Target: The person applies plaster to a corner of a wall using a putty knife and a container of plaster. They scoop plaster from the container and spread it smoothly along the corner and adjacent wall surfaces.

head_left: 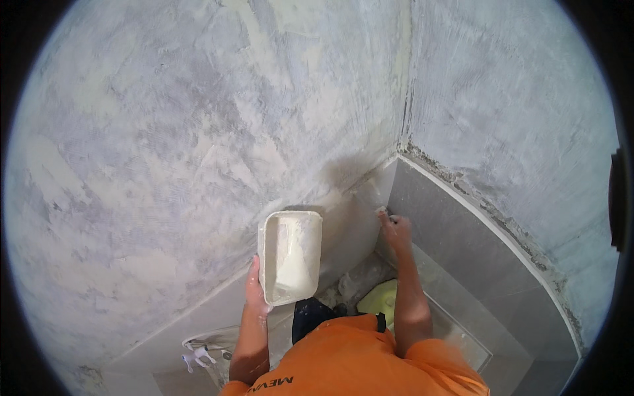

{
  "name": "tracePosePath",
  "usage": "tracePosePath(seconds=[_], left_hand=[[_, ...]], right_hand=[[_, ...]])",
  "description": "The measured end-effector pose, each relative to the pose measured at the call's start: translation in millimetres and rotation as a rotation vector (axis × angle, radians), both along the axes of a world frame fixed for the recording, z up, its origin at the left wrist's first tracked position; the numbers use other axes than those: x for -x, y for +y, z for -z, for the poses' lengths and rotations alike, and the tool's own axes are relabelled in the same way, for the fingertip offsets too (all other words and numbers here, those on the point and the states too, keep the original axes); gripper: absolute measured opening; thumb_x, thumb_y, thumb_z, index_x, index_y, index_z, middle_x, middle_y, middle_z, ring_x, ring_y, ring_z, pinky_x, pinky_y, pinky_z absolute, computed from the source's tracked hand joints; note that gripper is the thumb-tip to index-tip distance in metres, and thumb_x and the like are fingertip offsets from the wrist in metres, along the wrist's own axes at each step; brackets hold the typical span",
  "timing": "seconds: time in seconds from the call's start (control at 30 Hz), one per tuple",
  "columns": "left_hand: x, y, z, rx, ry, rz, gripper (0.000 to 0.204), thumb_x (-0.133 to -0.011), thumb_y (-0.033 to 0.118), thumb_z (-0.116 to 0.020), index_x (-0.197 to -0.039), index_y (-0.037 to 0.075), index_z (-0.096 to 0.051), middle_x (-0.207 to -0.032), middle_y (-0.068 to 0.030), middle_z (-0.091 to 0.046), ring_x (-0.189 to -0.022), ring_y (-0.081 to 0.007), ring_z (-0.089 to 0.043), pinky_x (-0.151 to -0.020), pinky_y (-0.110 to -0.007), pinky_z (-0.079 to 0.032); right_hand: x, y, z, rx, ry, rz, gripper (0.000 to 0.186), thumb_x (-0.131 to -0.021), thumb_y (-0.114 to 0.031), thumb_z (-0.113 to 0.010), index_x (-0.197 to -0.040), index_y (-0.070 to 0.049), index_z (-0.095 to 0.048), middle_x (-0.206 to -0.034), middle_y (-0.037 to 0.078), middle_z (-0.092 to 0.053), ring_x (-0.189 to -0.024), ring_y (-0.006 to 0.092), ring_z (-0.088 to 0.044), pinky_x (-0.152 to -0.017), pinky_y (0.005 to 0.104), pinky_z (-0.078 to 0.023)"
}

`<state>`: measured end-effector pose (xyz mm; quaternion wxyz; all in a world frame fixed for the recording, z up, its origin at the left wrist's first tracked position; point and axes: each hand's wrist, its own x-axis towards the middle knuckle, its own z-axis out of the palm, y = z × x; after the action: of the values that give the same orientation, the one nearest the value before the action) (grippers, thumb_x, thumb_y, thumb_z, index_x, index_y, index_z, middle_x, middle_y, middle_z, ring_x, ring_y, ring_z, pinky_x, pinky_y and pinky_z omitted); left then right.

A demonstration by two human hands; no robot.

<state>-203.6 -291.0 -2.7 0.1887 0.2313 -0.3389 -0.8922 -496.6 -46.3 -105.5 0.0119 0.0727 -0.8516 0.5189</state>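
Observation:
My left hand grips the side of a white mud pan, fingers mostly hidden beneath it. Cream-coloured plaster is smeared inside the pan. To its right, my right hand is closed round a putty knife, of which only a small part shows clearly. Its blade end points toward the corner, close to the upper edge of the grey tiles. Whether the blade touches the wall, I cannot tell. Both hands have white smears.
Patchy plastered walls meet at a corner above the tiles. A rough ledge curves along the tile top on the right. Below are a yellow-green container, a grey bundle and a white fitting.

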Motion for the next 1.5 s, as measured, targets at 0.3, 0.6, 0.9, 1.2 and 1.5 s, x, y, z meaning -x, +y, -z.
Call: tracePosePath(seconds=[0.3, 0.6, 0.9, 1.2, 1.5], left_hand=[[3, -1, 6, 0.028, -0.047, 0.038, 0.067, -0.102, 0.055, -0.044, -0.145, 0.003, -0.046, -0.135, -0.0159, -0.059, -0.119, -0.0307, -0.061, -0.100, -0.046, -0.050], [-14, 5, -1, 0.234, 0.135, -0.170, 0.067, -0.105, 0.056, -0.036, -0.144, 0.002, -0.047, -0.132, -0.0131, -0.061, -0.119, -0.0264, -0.061, -0.102, -0.042, -0.049], [-17, 11, -11, 0.242, 0.144, -0.270, 0.074, -0.101, 0.063, -0.036, -0.143, 0.003, -0.046, -0.122, -0.0132, -0.064, -0.104, -0.0242, -0.067, -0.081, -0.037, -0.058], [-6, 10, -9, 0.281, 0.165, -0.191, 0.070, -0.103, 0.058, -0.037, -0.143, 0.002, -0.047, -0.130, -0.0138, -0.061, -0.115, -0.0250, -0.062, -0.099, -0.041, -0.050], [34, 34, -16, 0.405, 0.099, -0.302, 0.069, -0.102, 0.056, -0.041, -0.148, 0.004, -0.040, -0.137, -0.0143, -0.055, -0.124, -0.0267, -0.056, -0.103, -0.040, -0.046]], right_hand=[[-70, -7, -86, 0.436, -0.269, -0.235, 0.024, -0.096, -0.030, -0.067, -0.090, -0.006, -0.064, -0.065, -0.005, -0.048, -0.051, 0.0052, -0.040, -0.046, 0.0232, -0.031], [-100, -3, -124, 0.647, -0.456, -0.425, 0.020, -0.099, -0.021, -0.059, -0.100, -0.004, -0.069, -0.064, -0.004, -0.052, -0.053, 0.0035, -0.041, -0.051, 0.0218, -0.032], [-142, -6, -186, 0.334, -0.097, -0.860, 0.038, -0.076, -0.007, -0.079, -0.111, 0.002, -0.066, -0.083, 0.002, -0.063, -0.077, 0.0116, -0.059, -0.071, 0.0261, -0.048], [-152, 1, -204, 0.081, -0.023, -0.823, 0.015, -0.085, -0.006, -0.072, -0.097, 0.002, -0.068, -0.066, 0.005, -0.057, -0.059, 0.0105, -0.053, -0.055, 0.0269, -0.041], [-152, 5, -188, 0.026, -0.427, -0.822, 0.022, -0.098, -0.019, -0.060, -0.090, 0.002, -0.065, -0.065, 0.005, -0.058, -0.055, 0.0115, -0.049, -0.054, 0.0286, -0.041]])
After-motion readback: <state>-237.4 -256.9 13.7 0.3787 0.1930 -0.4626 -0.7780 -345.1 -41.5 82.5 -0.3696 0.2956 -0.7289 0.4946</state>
